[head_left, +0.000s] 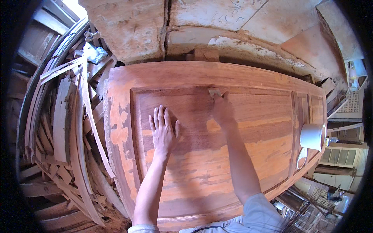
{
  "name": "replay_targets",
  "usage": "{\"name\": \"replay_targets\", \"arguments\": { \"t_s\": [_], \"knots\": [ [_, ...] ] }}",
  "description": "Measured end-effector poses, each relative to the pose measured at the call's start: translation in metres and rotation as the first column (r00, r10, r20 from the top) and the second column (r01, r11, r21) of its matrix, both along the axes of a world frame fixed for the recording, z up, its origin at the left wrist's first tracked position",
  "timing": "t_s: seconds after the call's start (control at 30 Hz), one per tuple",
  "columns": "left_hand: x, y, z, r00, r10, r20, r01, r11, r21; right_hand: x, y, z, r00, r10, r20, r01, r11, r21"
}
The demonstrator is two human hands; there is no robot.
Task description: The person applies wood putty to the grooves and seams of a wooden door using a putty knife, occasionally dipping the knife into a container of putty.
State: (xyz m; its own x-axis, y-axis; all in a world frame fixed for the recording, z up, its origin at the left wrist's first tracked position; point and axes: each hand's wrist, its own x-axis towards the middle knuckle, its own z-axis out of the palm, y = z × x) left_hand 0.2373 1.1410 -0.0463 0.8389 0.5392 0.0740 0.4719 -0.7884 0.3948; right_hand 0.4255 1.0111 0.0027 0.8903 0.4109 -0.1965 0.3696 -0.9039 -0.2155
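A reddish-brown wooden panel door (pixel 186 171) lies flat before me, with lighter orange patches smeared over its face. My left hand (pixel 164 130) rests palm down on the recessed panel, fingers stretched out and holding nothing. Farther off and to the right, my right hand (pixel 224 110) is closed on a small greyish flat piece (pixel 214 93). That piece meets the far moulding of the recess; blur and the fingers hide what kind it is.
On the door's right end stand a white tub (pixel 311 136) and a white lid-like round piece (pixel 302 158). Scrap boards and offcuts (pixel 64 120) are heaped along the left. Behind the door's far edge are dusty pale slabs (pixel 210 15). A woven panel (pixel 349 101) is at the right.
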Motion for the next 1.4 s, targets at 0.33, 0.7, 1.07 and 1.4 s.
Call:
{"name": "replay_targets", "arguments": {
  "t_s": [0.33, 0.7, 1.07, 1.4],
  "knots": [
    [0.002, -0.001, 0.003, 0.997, 0.006, 0.081, -0.003, 0.999, -0.032, 0.045, -0.063, 0.035, 0.723, -0.042, -0.689, 0.531, 0.672, 0.516],
    [0.000, 0.000, 0.000, 0.997, 0.012, 0.079, -0.012, 1.000, -0.004, 0.028, -0.040, 0.014, 0.825, -0.124, -0.551, 0.377, 0.847, 0.375],
    [0.000, -0.001, 0.001, 0.997, 0.021, 0.071, -0.021, 1.000, 0.000, 0.023, -0.013, 0.009, 0.992, 0.064, -0.112, -0.038, 0.974, 0.223],
    [0.004, -0.001, 0.004, 0.999, 0.009, 0.048, -0.008, 1.000, -0.022, 0.026, -0.044, -0.030, 0.990, 0.120, 0.076, -0.142, 0.844, 0.517]
  ]
}}
